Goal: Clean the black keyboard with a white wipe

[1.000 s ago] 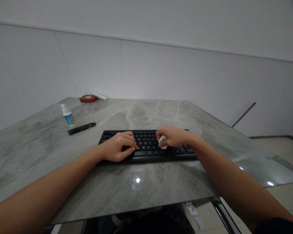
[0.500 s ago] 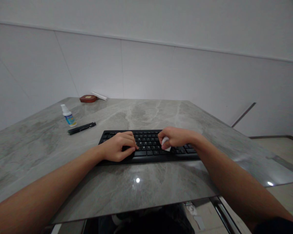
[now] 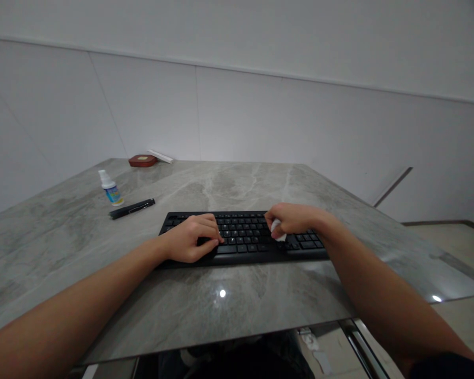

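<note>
A black keyboard (image 3: pixel 242 243) lies on the grey marbled table near its front edge. On its left part rests my left hand (image 3: pixel 191 238), palm down with fingers bent over the keys and the thumb apart from them. It grips nothing; what lies beneath the palm is hidden. My right hand (image 3: pixel 290 218) is closed around a crumpled white tissue (image 3: pixel 278 231), over the keys toward the right side of the keyboard. Part of the tissue is hidden by the fingers, and it appears to touch the keys.
To the left stands a small white spray bottle (image 3: pixel 111 189) with a blue and yellow label. A black brush-like tool (image 3: pixel 131 209) lies beside it. Farther back are a reddish-brown box (image 3: pixel 142 161) and a white strip (image 3: pixel 160 156), near the wall (image 3: pixel 237 116).
My right hand has moved a little to the right over the keyboard with the tissue, uncovering some middle keys. My left hand stays in place.
</note>
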The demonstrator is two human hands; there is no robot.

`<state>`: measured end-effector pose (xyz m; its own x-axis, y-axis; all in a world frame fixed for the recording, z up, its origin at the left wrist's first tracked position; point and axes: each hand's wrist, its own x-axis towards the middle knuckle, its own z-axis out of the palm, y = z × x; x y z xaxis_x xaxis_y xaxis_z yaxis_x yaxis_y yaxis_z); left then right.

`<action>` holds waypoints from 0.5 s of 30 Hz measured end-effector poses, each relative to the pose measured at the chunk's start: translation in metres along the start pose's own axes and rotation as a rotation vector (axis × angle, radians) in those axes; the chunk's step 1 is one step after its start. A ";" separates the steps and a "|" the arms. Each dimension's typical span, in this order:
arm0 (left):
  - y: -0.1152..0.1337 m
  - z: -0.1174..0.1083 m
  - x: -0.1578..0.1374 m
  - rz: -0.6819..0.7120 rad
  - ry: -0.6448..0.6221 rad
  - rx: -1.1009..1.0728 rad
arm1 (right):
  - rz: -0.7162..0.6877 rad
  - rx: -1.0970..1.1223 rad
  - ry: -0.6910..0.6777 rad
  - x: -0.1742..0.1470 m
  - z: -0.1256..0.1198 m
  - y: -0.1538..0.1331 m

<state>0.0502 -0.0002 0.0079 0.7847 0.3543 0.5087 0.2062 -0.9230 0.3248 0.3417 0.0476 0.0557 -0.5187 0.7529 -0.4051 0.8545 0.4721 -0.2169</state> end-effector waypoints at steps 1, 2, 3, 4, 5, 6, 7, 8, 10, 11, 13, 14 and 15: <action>0.000 0.000 0.000 0.001 0.000 0.002 | -0.027 0.003 0.011 0.001 0.001 -0.002; 0.000 0.000 0.000 0.001 0.000 0.005 | -0.062 0.010 0.027 0.003 0.003 -0.004; -0.001 0.000 0.000 0.001 0.002 0.008 | -0.102 0.018 0.050 0.005 0.005 -0.007; -0.001 0.000 0.000 0.001 0.001 0.011 | -0.142 0.026 0.076 0.006 0.007 -0.010; -0.001 0.000 0.000 0.001 0.000 0.013 | -0.179 0.028 0.104 0.008 0.009 -0.013; -0.001 0.000 0.001 0.001 -0.001 0.014 | -0.210 0.025 0.128 0.010 0.011 -0.016; 0.000 0.000 0.001 0.001 -0.002 0.015 | -0.232 0.020 0.145 0.011 0.013 -0.019; 0.000 0.000 0.001 0.000 -0.003 0.015 | -0.245 0.014 0.154 0.012 0.014 -0.020; 0.000 0.000 0.001 0.001 -0.003 0.013 | -0.250 0.014 0.148 0.012 0.014 -0.020; 0.000 0.000 0.001 0.000 -0.003 0.010 | -0.244 0.017 0.138 0.012 0.013 -0.019; 0.000 0.000 0.001 0.004 -0.004 0.004 | -0.213 0.024 0.109 0.010 0.011 -0.015; 0.000 0.000 0.001 0.004 -0.005 0.002 | -0.189 0.025 0.093 0.008 0.009 -0.012; 0.000 0.000 0.001 0.004 -0.004 0.000 | -0.160 0.026 0.076 0.007 0.007 -0.009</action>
<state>0.0507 0.0000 0.0084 0.7880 0.3503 0.5063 0.2036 -0.9244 0.3226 0.3304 0.0452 0.0483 -0.6480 0.7022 -0.2951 0.7607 0.5775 -0.2964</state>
